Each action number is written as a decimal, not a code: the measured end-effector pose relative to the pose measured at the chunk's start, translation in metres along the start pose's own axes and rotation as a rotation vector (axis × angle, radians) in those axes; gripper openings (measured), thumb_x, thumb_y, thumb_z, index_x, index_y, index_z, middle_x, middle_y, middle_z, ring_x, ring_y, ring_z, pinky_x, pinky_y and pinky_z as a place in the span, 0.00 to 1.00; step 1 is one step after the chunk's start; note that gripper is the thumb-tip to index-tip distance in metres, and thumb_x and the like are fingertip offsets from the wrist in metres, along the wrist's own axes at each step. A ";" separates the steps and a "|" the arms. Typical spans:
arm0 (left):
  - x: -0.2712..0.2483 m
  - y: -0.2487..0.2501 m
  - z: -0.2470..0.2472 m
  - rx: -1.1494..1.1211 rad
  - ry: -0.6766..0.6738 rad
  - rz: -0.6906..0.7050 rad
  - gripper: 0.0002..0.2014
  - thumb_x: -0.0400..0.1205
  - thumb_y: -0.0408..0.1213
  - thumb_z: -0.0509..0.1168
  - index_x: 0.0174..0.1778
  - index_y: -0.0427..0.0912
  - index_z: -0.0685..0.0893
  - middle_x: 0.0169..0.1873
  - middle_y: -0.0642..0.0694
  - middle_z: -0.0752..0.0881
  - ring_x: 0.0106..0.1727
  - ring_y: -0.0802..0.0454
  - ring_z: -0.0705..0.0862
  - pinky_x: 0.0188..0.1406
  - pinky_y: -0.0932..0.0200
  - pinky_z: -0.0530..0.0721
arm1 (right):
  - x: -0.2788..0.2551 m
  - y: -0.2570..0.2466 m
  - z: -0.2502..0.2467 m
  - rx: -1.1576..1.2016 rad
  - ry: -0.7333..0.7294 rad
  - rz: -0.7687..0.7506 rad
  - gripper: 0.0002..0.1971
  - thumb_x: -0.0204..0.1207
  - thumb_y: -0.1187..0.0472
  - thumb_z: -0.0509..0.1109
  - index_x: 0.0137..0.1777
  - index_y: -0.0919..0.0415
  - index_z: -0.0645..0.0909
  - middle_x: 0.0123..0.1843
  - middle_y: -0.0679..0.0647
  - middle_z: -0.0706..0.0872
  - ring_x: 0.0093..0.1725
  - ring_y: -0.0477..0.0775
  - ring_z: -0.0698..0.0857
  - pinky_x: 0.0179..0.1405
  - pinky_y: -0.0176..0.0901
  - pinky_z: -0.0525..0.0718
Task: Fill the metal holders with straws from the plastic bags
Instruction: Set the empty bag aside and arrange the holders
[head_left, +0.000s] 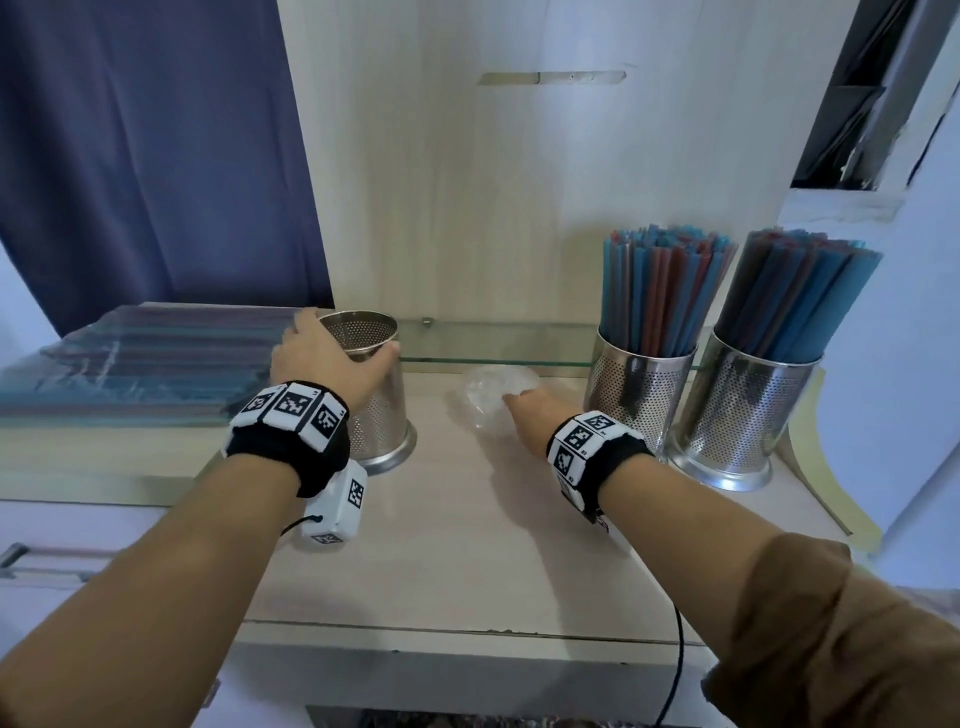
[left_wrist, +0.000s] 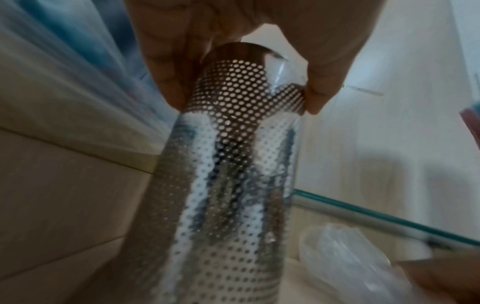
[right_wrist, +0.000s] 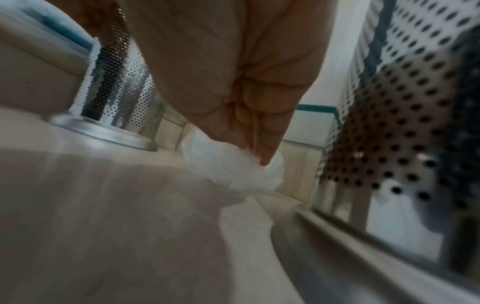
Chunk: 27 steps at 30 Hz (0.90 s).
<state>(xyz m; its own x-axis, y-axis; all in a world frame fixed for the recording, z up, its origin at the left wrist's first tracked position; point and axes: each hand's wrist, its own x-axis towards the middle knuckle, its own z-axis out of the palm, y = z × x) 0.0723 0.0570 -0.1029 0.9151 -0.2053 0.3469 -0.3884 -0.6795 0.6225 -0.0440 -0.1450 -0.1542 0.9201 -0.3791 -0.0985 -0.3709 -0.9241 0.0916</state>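
Note:
My left hand (head_left: 337, 353) grips the rim of an empty perforated metal holder (head_left: 382, 410) that stands at the left of the counter. In the left wrist view its fingers (left_wrist: 166, 82) and thumb curl round the holder's top (left_wrist: 233, 164). My right hand (head_left: 524, 410) reaches to the counter's middle, and its curled fingers (right_wrist: 259, 144) pinch a crumpled clear plastic bag (head_left: 491, 392) (right_wrist: 233, 170). Two holders (head_left: 639, 395) (head_left: 748, 415) packed with blue and red straws (head_left: 660, 286) stand at the right. Flat bags of straws (head_left: 140, 364) lie stacked at the left.
A glass strip (head_left: 493, 343) runs along the back wall behind the holders. The light wooden counter (head_left: 467, 545) has its front edge near me. A blue curtain (head_left: 156, 156) hangs at the back left, and a drawer handle (head_left: 31, 564) sits low left.

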 end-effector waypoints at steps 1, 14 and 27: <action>0.000 -0.003 0.002 -0.028 -0.015 0.003 0.46 0.65 0.67 0.73 0.73 0.43 0.69 0.67 0.39 0.79 0.67 0.37 0.79 0.65 0.44 0.79 | 0.007 0.002 0.004 0.043 -0.040 0.016 0.27 0.81 0.71 0.61 0.81 0.64 0.65 0.74 0.64 0.77 0.71 0.66 0.79 0.67 0.55 0.78; -0.017 0.014 0.020 -0.058 -0.190 0.194 0.58 0.63 0.72 0.72 0.83 0.47 0.55 0.76 0.45 0.75 0.74 0.45 0.76 0.71 0.48 0.76 | -0.042 0.001 -0.029 0.269 0.135 0.189 0.26 0.82 0.49 0.61 0.79 0.57 0.70 0.75 0.60 0.77 0.73 0.62 0.77 0.67 0.53 0.76; -0.056 0.054 0.040 -0.141 -0.225 0.295 0.55 0.65 0.67 0.75 0.83 0.48 0.58 0.74 0.45 0.77 0.71 0.43 0.79 0.71 0.45 0.77 | -0.078 0.067 -0.015 0.924 0.915 0.532 0.58 0.57 0.42 0.86 0.82 0.60 0.57 0.72 0.63 0.73 0.71 0.66 0.73 0.72 0.59 0.74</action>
<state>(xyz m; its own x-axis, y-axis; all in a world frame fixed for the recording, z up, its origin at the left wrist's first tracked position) 0.0039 0.0033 -0.1169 0.7566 -0.5370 0.3731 -0.6351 -0.4676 0.6148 -0.1387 -0.1771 -0.1255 0.2675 -0.8541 0.4460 -0.3146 -0.5149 -0.7974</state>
